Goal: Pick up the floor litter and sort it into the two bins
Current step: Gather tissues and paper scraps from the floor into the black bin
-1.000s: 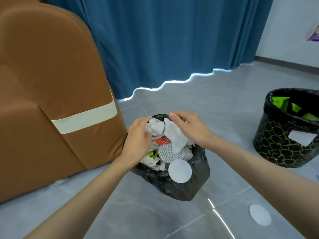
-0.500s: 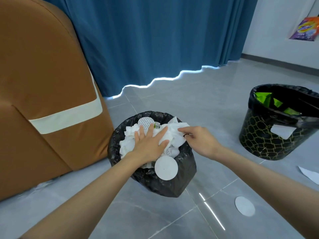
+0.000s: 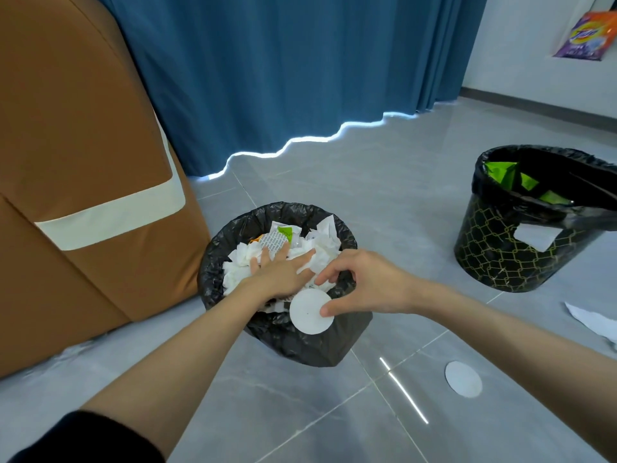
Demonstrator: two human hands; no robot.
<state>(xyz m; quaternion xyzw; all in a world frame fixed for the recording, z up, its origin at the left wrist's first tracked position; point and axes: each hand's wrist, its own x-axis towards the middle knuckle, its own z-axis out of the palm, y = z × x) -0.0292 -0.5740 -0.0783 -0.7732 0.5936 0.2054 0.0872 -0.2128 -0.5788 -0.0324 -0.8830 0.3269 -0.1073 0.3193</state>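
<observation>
Paper disc (image 3: 309, 314) on the near rim of the full bin (image 3: 209, 267) touches the thumb of the right hand (image 3: 370, 285), just near of its spread, empty fingers (image 3: 329, 274); left hand (image 3: 283, 272) presses flat on tissues (image 3: 240, 259).

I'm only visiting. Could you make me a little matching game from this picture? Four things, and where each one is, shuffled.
Things
1. left hand
2. green wrappers
3. loose white disc
4. orange-purple packet

Places
A. on the grey floor
B. high up by the white wall
C. flat on the tissues in the near bin
D. inside the patterned bin

Pairs: 1-C, 2-D, 3-A, 4-B
</observation>
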